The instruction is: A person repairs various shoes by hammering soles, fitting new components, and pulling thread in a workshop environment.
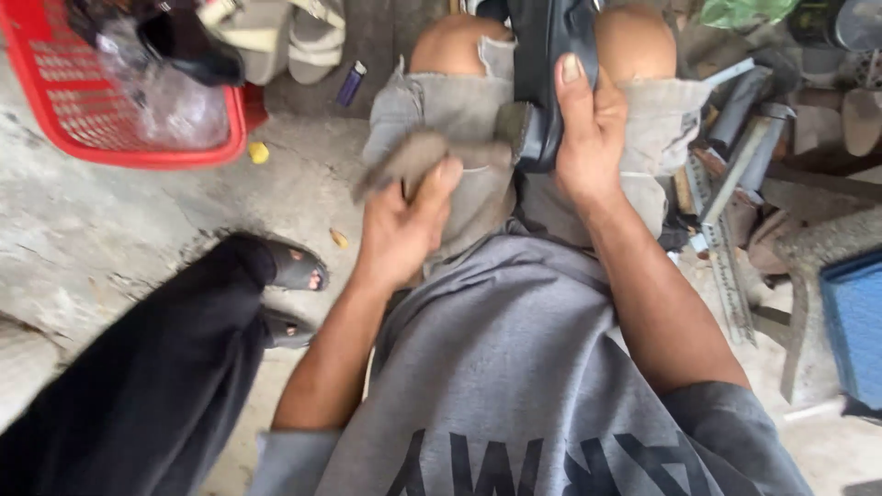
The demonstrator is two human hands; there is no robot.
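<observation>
I sit with a black shoe (549,55) standing heel-down between my knees. My right hand (588,129) is shut on it, thumb pressed along its side, next to the small greyish heel tip (514,124). My left hand (404,220) grips a worn grey-brown piece of cloth or abrasive sheet (404,158), held over my left thigh just left of the heel. The piece is blurred, and I cannot tell whether it touches the shoe.
A red plastic basket (55,110) with bags and shoes stands at the upper left, beige sandals (312,37) and a blue lighter (351,83) beside it. Another person's black-trousered leg and sandalled feet (296,268) are at left. Metal tools and a ruler (726,266) lie right, near a blue box (854,321).
</observation>
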